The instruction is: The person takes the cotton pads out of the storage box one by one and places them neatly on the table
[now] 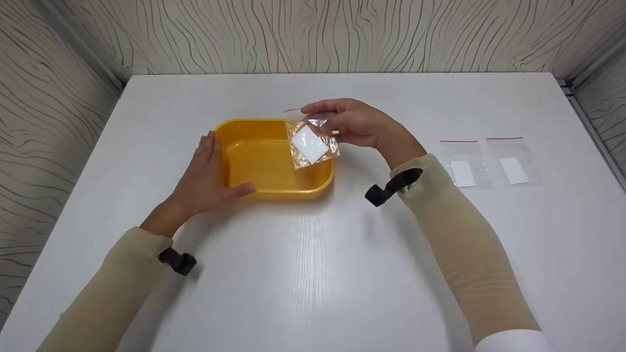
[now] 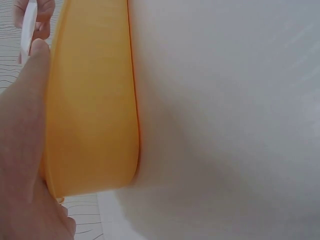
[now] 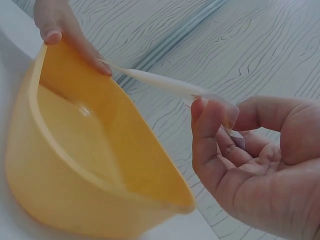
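Observation:
My right hand pinches a small clear zip bag with a white square piece inside. The bag hangs over the right part of a yellow plastic basin, and its red zip strip shows past my fingertips. Seen edge-on in the right wrist view, the bag is held between thumb and fingers above the rim. My left hand rests at the basin's left end, fingers extended along the side and thumb straight along the front rim.
Two more clear zip bags, the nearer one and the farther one, lie side by side on the white table at the right. Each holds a white piece. A wood-patterned wall stands behind the table.

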Action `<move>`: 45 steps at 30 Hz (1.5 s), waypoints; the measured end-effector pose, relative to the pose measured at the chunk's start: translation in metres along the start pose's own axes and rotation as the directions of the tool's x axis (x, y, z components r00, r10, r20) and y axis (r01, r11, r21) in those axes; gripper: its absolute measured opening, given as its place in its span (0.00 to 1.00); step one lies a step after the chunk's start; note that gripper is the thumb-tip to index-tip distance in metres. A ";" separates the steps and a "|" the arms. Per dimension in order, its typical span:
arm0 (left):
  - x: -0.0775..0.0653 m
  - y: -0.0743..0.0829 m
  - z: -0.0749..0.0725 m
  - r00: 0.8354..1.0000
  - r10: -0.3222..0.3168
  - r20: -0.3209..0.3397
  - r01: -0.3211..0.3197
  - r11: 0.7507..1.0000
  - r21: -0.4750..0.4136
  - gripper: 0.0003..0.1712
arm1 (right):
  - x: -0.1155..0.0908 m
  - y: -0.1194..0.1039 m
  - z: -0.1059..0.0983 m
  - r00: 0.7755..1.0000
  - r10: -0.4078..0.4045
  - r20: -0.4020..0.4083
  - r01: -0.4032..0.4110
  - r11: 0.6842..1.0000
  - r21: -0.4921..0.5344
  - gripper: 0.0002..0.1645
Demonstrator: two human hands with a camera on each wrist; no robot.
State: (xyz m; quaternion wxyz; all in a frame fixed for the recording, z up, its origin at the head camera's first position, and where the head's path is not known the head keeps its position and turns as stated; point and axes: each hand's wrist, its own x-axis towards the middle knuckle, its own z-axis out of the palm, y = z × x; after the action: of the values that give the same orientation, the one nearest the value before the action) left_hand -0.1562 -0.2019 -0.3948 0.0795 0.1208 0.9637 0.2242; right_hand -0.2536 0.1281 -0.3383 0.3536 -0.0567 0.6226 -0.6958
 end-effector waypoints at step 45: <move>0.000 0.000 0.001 1.000 0.000 -0.019 0.000 1.000 -0.012 0.76 | -0.065 0.029 -0.106 0.997 -0.019 -0.076 0.022 0.999 0.044 0.26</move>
State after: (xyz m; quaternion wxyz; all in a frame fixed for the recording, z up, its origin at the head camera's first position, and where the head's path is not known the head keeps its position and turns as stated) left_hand -0.1560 -0.2013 -0.3961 0.0712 0.1182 0.9631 0.2309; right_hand -0.2483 0.2531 -0.3649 0.3238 -0.0287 0.6191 -0.7149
